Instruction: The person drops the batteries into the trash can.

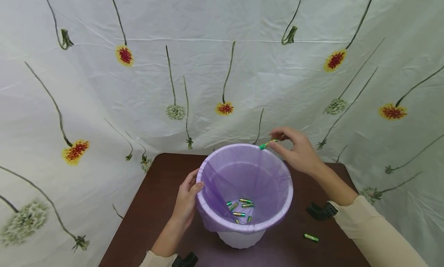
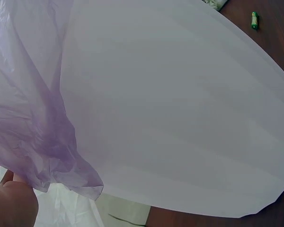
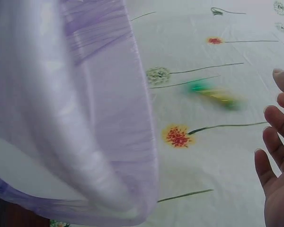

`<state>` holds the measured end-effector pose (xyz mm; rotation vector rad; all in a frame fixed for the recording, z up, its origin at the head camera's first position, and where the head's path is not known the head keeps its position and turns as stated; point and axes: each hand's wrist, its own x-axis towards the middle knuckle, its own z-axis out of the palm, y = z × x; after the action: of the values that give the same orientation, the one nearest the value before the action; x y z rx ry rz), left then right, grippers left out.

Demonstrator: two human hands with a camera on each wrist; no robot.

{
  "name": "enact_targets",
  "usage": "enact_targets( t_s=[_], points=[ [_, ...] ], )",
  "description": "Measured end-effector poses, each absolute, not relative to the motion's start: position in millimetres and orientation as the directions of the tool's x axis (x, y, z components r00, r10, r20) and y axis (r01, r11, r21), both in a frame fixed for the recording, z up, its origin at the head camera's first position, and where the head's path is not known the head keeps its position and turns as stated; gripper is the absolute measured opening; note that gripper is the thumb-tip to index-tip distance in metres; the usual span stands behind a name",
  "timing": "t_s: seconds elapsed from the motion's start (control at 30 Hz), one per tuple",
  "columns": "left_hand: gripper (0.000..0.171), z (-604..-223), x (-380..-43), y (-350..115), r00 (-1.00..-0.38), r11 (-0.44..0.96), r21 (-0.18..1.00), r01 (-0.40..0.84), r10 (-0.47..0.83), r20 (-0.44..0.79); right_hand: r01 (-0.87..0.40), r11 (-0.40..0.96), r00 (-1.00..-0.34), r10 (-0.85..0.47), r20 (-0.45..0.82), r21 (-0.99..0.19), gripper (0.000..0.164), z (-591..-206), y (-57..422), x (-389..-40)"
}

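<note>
A white bin lined with a thin purple bag stands on the table. My left hand grips its left rim, thumb over the edge; in the left wrist view that hand is partly cut off beside the bag's hanging edge. By the far right rim is my right hand. A green-and-gold battery is at its fingertips in the head view. The right wrist view has this battery blurred in the air, apart from the spread fingers. Several similar batteries lie inside the bin.
One more battery lies on the dark brown table, right of the bin. Flower-printed white cloth hangs behind and around the table. A black wrist device sits at the right sleeve, another at the left.
</note>
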<state>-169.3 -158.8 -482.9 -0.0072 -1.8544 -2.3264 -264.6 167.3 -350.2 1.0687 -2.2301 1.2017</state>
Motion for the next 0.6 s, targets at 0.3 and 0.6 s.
enact_targets(
  t_s=[0.3, 0.6],
  points=[
    [0.045, -486, -171, -160, -0.988, -0.236, 0.961, 0.141, -0.102, 0.120, -0.808, 0.325, -0.589, -0.454, 0.669, -0.490, 0.031, -346, 168, -268],
    [0.045, -486, -170, -159, -0.987, -0.238, 0.961, 0.141, -0.108, 0.118, -0.786, 0.366, -0.618, -0.445, 0.648, -0.498, 0.028, -356, 179, -265]
  ],
)
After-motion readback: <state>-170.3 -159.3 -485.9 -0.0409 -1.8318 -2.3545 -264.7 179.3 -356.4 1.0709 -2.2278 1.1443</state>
